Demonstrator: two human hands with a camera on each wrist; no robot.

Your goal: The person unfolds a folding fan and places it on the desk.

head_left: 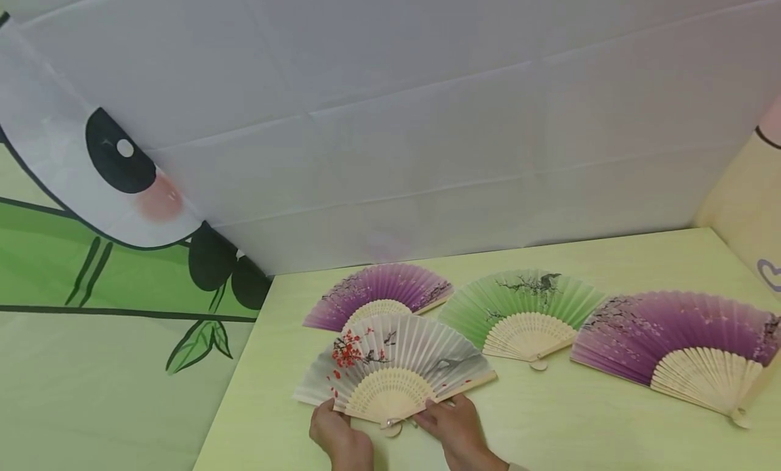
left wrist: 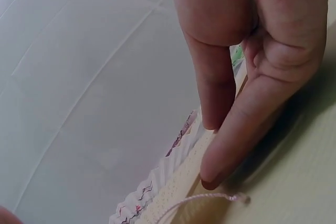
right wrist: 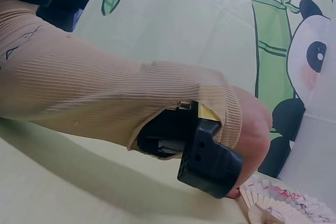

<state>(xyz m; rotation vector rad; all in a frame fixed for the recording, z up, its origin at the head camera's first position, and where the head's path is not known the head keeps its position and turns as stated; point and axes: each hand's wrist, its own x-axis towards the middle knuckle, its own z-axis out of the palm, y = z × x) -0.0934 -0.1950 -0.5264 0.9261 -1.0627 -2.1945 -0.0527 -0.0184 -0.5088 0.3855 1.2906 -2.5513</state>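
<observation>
A spread folding fan (head_left: 399, 349), pale grey with red blossoms and dark birds, lies between both hands at the front of the table. My left hand (head_left: 342, 434) grips its lower left edge, thumb on the upper side. With its thumb near the lower right edge, my right hand (head_left: 454, 423) holds the other side, close to the pivot and its small tassel (head_left: 393, 423). In the left wrist view, fingers (left wrist: 239, 124) pinch the fan's wooden edge (left wrist: 194, 179), and a pink cord (left wrist: 199, 196) hangs below. The fan (right wrist: 275, 208) shows partly in the right wrist view.
A purple fan (head_left: 390, 288) lies behind the grey one, partly covered. Right of it lie a green fan (head_left: 518, 298) and another purple fan (head_left: 671, 329), all spread on the pale yellow-green table (head_left: 268, 362). A white wall sheet (head_left: 427, 152) stands behind; a sleeved forearm (right wrist: 105, 87) crosses the right wrist view.
</observation>
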